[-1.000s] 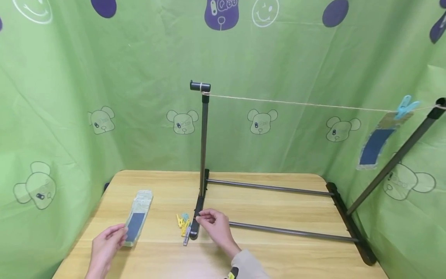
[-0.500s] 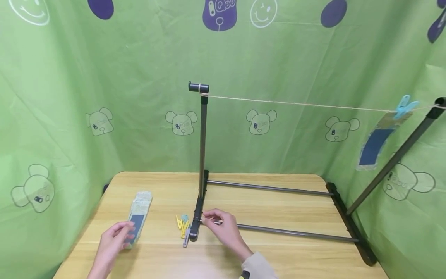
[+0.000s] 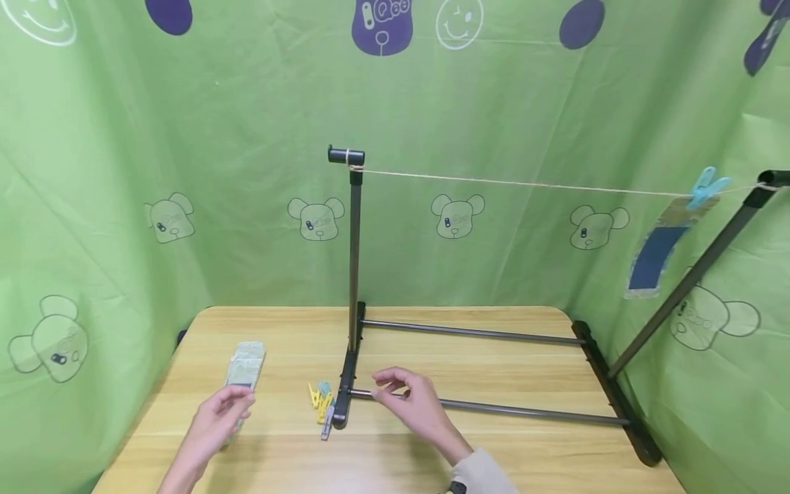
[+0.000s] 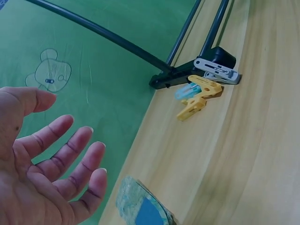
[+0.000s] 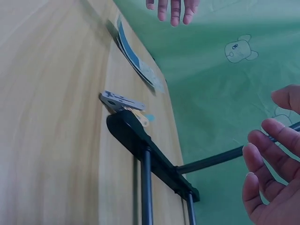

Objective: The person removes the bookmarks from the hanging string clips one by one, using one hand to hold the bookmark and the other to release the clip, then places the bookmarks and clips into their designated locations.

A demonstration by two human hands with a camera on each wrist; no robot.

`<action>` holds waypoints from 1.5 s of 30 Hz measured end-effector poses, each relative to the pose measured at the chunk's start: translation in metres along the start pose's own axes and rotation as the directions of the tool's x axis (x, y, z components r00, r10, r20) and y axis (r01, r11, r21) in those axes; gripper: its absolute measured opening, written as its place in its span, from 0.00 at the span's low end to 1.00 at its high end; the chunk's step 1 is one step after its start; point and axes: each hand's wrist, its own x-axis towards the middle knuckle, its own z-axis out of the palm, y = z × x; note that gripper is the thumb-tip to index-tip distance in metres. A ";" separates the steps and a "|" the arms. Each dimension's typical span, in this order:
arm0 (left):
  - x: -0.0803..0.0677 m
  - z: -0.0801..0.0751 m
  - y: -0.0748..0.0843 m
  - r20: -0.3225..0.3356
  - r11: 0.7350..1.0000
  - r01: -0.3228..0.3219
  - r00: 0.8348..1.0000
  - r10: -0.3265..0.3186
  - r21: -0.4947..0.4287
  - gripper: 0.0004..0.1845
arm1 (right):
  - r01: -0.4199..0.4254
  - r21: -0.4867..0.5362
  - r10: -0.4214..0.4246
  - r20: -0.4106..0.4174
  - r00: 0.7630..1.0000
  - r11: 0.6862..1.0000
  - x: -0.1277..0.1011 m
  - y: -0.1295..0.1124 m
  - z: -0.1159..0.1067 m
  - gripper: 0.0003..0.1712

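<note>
My left hand (image 3: 212, 425) hovers over a small stack of pale strips with a blue panel (image 3: 247, 363), partly covering it in the head view. In the left wrist view, the fingers of that hand (image 4: 56, 173) are loosely bent with nothing in them. My right hand (image 3: 416, 406) is raised above the rack's front bar (image 3: 524, 411), thumb and fingers apart and holding nothing. Between the hands lies a small pile of clothespins: yellow ones (image 3: 324, 406), a grey one (image 3: 327, 423) and a light blue one (image 4: 187, 90).
A black rack stands on the wooden table (image 3: 290, 466), its left post (image 3: 354, 261) upright. A string (image 3: 524, 183) runs to the right post (image 3: 691, 281). From it hangs another blue-panelled strip (image 3: 657, 257), clipped by a light blue clothespin (image 3: 706, 189). Green curtain (image 3: 247, 137) surrounds the table.
Both hands have drifted to the right, the left one covering more of the stack and the right one leaving the rack's left foot. The strips and clothespins lie as before.
</note>
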 end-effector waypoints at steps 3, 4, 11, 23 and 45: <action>-0.001 0.003 0.003 0.004 0.998 -0.056 0.998 0.056 0.031 0.16 | 0.017 -0.010 -0.017 -0.006 1.000 1.000 -0.002 -0.001 -0.007 0.13; -0.001 0.003 0.004 0.006 0.997 -0.072 0.997 0.071 0.042 0.15 | 0.021 -0.012 -0.021 -0.008 1.000 1.000 -0.002 -0.001 -0.009 0.12; -0.002 0.010 0.013 0.033 0.976 -0.167 0.986 0.164 0.138 0.13 | 0.042 -0.028 -0.042 -0.025 0.999 0.999 -0.006 -0.003 -0.024 0.13; 0.002 0.025 0.034 0.087 0.931 -0.271 0.962 0.257 0.245 0.13 | 0.084 -0.141 -0.097 -0.089 0.991 0.986 -0.011 -0.009 -0.051 0.17; 0.012 0.057 0.062 0.218 0.834 -0.454 0.889 0.402 0.314 0.19 | 0.271 -0.389 -0.333 -0.100 0.938 0.880 -0.027 -0.012 -0.100 0.22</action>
